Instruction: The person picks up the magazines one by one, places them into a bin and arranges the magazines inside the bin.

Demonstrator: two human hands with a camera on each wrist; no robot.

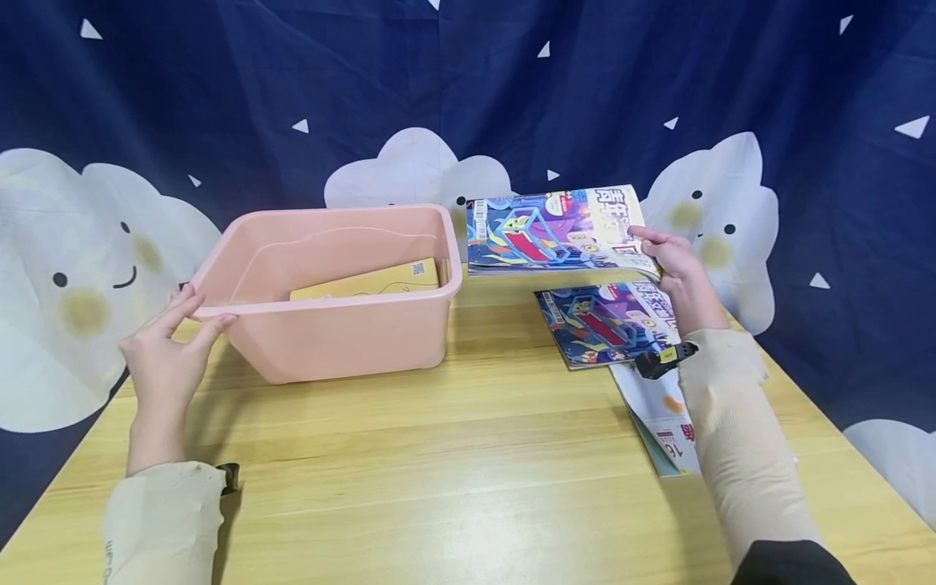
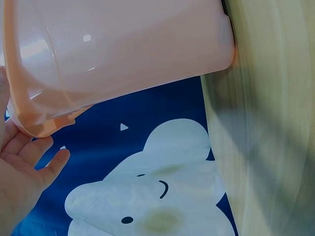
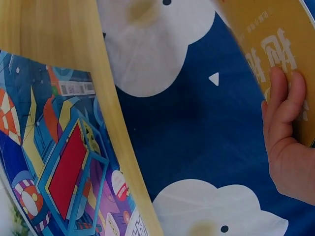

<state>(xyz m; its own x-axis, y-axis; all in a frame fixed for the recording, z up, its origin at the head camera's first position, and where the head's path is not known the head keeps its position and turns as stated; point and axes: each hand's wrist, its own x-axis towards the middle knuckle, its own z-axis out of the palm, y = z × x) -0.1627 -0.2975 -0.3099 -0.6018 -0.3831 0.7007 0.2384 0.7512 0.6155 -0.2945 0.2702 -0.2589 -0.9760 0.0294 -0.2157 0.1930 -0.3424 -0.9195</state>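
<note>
A pink plastic bin (image 1: 351, 345) stands on the table at the left, a yellow book or box (image 1: 380, 279) lying inside it. My left hand (image 1: 171, 349) holds the bin's near-left rim corner, thumb at the front edge; in the left wrist view the left hand (image 2: 22, 172) shows fingers under that rim. Raised above the table right of the bin, a colourful magazine (image 1: 548, 231) is pinched by its right edge in my right hand (image 1: 680, 272). The magazine's yellow back (image 3: 266, 44) faces the right wrist camera, with fingers of the right hand (image 3: 293, 147) spread against it.
Below the raised magazine, another magazine with a matching cover (image 1: 607, 325) lies on the wooden table (image 1: 453, 487). It overlaps a white-covered magazine (image 1: 661, 418) nearer me, partly hidden by my right arm. A dark blue curtain (image 1: 241, 97) with cloud faces hangs behind the table.
</note>
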